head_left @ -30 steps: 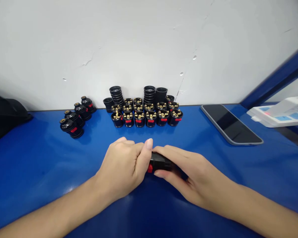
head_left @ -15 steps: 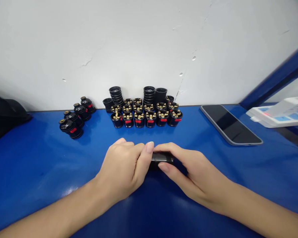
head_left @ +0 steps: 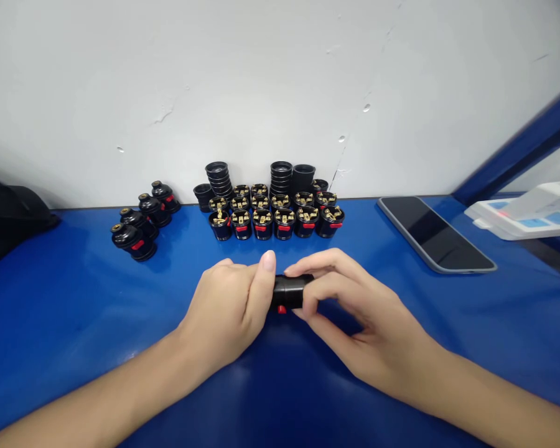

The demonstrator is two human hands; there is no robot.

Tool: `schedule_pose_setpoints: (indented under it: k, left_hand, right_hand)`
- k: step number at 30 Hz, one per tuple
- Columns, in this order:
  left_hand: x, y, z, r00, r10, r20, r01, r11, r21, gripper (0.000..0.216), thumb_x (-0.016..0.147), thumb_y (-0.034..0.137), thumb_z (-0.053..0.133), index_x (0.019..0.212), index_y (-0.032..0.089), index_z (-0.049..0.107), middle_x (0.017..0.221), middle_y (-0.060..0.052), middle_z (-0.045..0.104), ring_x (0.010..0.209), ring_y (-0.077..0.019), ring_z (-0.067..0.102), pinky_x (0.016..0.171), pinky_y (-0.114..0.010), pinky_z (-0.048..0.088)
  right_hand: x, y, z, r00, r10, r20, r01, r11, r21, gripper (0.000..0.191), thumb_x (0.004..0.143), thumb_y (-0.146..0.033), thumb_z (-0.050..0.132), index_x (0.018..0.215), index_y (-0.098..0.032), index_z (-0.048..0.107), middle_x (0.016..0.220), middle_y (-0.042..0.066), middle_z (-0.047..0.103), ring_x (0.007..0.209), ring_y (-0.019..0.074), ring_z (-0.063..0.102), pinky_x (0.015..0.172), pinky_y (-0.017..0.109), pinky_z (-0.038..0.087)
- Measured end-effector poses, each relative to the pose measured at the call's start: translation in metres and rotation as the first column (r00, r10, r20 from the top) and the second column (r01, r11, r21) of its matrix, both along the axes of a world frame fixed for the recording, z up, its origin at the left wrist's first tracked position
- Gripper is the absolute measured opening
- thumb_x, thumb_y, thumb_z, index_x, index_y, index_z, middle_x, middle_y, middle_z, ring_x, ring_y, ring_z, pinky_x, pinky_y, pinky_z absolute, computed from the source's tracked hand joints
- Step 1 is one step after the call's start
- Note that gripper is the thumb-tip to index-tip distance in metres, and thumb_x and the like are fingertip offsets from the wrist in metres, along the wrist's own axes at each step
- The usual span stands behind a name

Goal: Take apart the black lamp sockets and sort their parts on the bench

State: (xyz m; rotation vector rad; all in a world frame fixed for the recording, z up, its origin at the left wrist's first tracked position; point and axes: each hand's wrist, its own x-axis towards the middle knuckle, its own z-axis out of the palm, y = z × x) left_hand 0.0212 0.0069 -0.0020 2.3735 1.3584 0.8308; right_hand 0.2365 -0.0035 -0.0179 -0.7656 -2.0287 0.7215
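Both hands meet over the blue table around one black lamp socket with a small red tab on its underside. My left hand is closed on the socket's left end, thumb up along it. My right hand pinches the right end between thumb and curled fingers. Behind them stand rows of black socket bases with brass contacts and stacks of black threaded rings. Several assembled sockets lie at the left.
A dark phone lies face up at the right rear. Farther right, a white and blue device sits on a ledge. A black bag rests at the far left against the white wall.
My right hand's fingers have lifted and curled, shifting from lying flat over the socket to pinching its end. The socket has turned, so the red tab shows below. The left hand shifted slightly.
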Motion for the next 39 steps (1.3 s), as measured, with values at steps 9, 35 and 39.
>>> schedule_pose_setpoints:
  k: [9, 35, 39]
  left_hand:
    - [0.004, -0.005, 0.005, 0.994, 0.061, 0.094, -0.038, 0.971, -0.237, 0.065, 0.114, 0.043, 0.022, 0.058, 0.021, 0.048, 0.045, 0.003, 0.048, 0.043, -0.0130, 0.047, 0.054, -0.033, 0.030]
    - [-0.045, 0.060, 0.049, 0.947, 0.081, 0.309, -0.143, 0.973, 0.181, 0.028, 0.087, 0.043, 0.085, 0.098, 0.027, 0.064, 0.090, 0.002, 0.070, 0.079, -0.0164, 0.069, 0.072, -0.033, 0.056]
    - [-0.057, 0.089, 0.066, 0.969, 0.212, 0.123, -0.243, 0.895, 0.375, 0.029, 0.090, 0.050, 0.082, 0.088, 0.024, 0.069, 0.095, 0.002, 0.072, 0.091, -0.0184, 0.067, 0.084, -0.036, 0.054]
  right_hand:
    - [0.005, 0.001, 0.002, 0.999, 0.015, 0.028, -0.020, 0.984, 0.176, 0.036, 0.086, 0.011, 0.046, 0.076, -0.021, 0.060, 0.118, 0.005, 0.053, 0.112, 0.0192, 0.069, 0.096, 0.036, 0.060]
    - [0.004, 0.006, -0.002, 0.972, -0.182, 0.147, 0.195, 0.978, -0.076, 0.030, 0.089, -0.018, 0.078, 0.100, -0.028, 0.052, 0.107, -0.001, 0.074, 0.093, 0.0183, 0.075, 0.083, 0.034, 0.060]
    - [0.004, 0.007, -0.003, 0.976, -0.171, 0.136, 0.187, 0.976, -0.115, 0.030, 0.089, -0.021, 0.078, 0.099, -0.028, 0.050, 0.107, -0.002, 0.075, 0.094, 0.0175, 0.075, 0.081, 0.032, 0.060]
